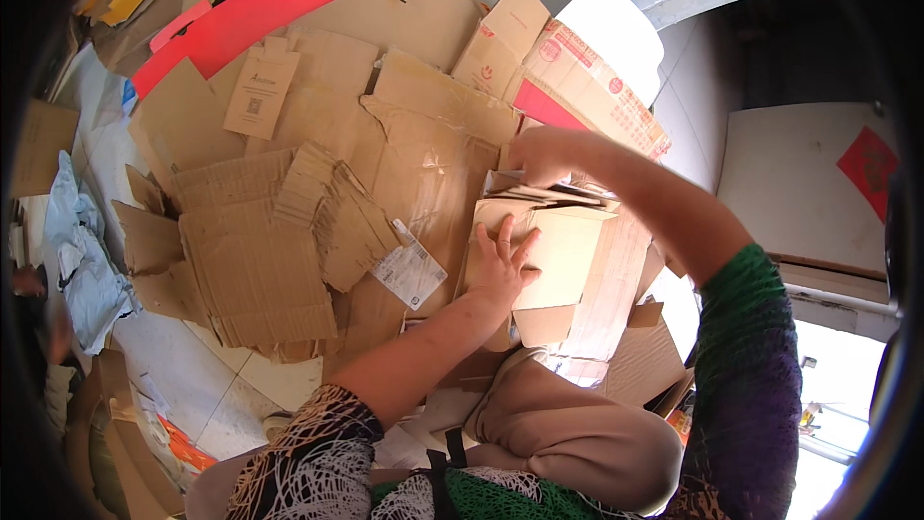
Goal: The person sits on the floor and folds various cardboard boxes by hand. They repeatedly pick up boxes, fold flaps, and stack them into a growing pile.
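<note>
My left hand (505,267) lies with spread fingers on the near face of a small folded cardboard carton (567,253). Behind its top edge, several flattened cardboard pieces (552,193) stand packed together. My right hand (545,155) reaches over from the right to the far side of these pieces, its fingers bent downward. What its fingertips touch is hidden. Under and beside the carton spread large flattened corrugated boxes (426,166). Left of my left hand, a white printed label (410,267) sticks to a torn cardboard piece (354,231).
A red carton (267,14) lies at the far left, near a small brown printed box (261,90). A printed carton (592,87) leans at the far right beside a white sheet (613,29). Crumpled grey plastic (83,260) lies left. My bent knee (577,433) is close below.
</note>
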The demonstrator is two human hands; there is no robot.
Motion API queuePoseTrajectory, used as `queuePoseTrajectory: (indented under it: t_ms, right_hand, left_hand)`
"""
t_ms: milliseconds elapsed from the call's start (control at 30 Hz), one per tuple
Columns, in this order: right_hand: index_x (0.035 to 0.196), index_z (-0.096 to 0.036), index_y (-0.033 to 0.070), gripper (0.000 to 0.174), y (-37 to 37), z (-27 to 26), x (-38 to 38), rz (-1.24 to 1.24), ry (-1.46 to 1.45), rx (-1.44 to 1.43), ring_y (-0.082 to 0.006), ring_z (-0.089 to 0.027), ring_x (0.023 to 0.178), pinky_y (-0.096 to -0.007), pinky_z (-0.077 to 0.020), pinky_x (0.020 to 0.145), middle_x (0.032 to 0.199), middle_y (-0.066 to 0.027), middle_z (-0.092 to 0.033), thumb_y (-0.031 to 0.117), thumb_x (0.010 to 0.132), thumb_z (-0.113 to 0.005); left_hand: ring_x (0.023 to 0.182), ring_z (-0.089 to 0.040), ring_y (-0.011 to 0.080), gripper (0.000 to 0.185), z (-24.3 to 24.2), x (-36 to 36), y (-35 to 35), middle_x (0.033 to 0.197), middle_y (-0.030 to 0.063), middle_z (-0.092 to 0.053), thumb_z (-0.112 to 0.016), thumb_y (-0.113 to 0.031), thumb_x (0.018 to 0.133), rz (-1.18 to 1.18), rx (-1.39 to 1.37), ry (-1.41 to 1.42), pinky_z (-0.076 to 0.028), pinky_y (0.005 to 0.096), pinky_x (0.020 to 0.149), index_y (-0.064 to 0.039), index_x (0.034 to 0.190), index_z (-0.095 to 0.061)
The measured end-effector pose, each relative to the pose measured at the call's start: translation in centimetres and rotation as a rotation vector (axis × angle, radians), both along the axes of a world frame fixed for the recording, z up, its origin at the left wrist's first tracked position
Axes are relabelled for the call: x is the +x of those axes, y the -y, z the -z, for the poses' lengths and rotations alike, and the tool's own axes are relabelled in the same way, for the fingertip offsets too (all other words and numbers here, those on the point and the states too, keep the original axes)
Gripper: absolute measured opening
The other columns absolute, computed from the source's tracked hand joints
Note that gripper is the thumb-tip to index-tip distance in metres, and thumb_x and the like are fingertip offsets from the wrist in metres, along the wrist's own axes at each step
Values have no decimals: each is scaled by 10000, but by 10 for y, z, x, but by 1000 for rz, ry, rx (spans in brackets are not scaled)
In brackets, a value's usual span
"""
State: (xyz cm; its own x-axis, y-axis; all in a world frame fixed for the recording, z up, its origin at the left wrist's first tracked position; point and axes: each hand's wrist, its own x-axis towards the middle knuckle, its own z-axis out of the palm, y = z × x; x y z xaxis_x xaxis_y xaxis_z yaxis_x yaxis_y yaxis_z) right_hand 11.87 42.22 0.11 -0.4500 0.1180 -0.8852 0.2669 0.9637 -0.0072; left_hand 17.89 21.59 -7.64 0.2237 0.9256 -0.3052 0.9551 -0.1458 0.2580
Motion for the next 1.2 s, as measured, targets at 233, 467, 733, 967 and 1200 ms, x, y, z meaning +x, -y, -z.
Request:
queuePoseTrajectory:
  t_ms: [233, 467, 733, 967, 1200]
  right_hand:
    - [1005, -721, 73, 288, 19, -13, 54, 212, -574, 75, -357, -661, 893, -450, -520, 791, 882, -186, -695, 193, 746, -681]
    - [1061, -686, 31, 323, 29, -21, 92, 599, -633, -20, -378, -646, 908, -455, -504, 831, 887, -218, -679, 235, 810, -689]
    - [1105, -645, 25, 303, 17, -46, 77, 279, -217, 30, -397, -638, 934, -458, -501, 824, 946, -230, -666, 216, 874, -603]
    - [993, -676, 0, 406, -23, -40, 67, -53, -117, 62, -361, -645, 926, -441, -508, 815, 917, -176, -689, 345, 788, -738]
    - [1013, -617, -54, 315, -47, -27, 82, 390, 114, -309, -235, -714, 848, -322, -593, 681, 1006, -202, -668, 138, 799, -744]
  left_hand:
    - [1422, -230, 394, 967, 5, -82, 40, 1554, 152, -219, -875, -170, 549, -250, 343, 588, -245, 583, 1115, -219, 1407, -433]
    - [1176, -455, 313, 903, 4, -87, 30, 1270, 92, -530, -839, -126, 606, -662, 447, 829, -327, 455, 974, -161, 1396, -405]
    - [950, -529, 253, 474, -1, -75, -9, 944, 38, -548, -804, -129, 618, -767, 411, 796, -357, 459, 887, -163, 1069, -663]
    - [876, -593, 292, 351, -67, -25, -2, 954, 71, -602, -631, 105, 644, -468, 862, 1050, -470, 361, 755, -98, 929, -657]
    - [814, -634, 200, 258, -40, -33, 7, 889, 78, -640, -658, 114, 751, -486, 430, 1444, -502, 286, 738, -33, 962, -639]
